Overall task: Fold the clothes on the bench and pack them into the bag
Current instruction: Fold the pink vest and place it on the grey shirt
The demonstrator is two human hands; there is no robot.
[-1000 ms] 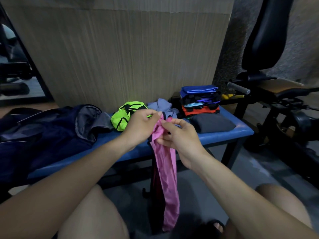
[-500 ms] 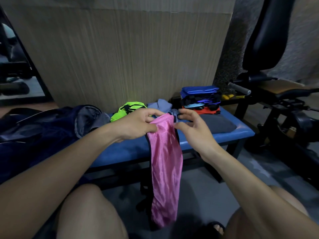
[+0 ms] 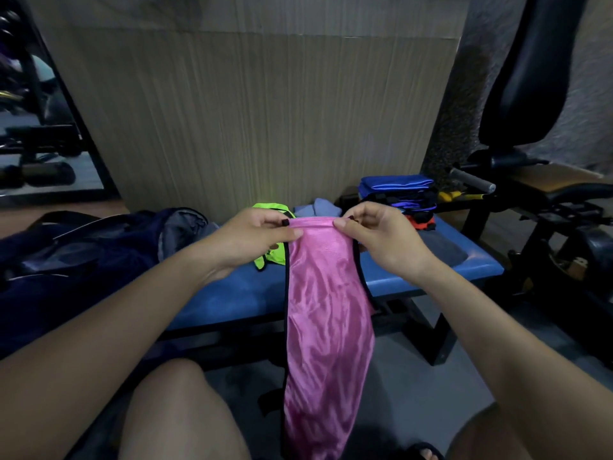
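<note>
Shiny pink garment (image 3: 326,327) with black trim; blue bench (image 3: 431,277)

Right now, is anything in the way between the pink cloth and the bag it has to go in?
Nothing visible blocks it. Both hands, left and right, pinch the pink garment's top edge above the blue bench. The dark bag lies at the bench's left end, with only the left forearm and bare bench between.

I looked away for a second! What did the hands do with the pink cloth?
The left hand and right hand moved apart, spreading the bunched pink cloth flat, each now pinching a top corner. It still hangs before the blue bench; the other clothes stayed put.
</note>
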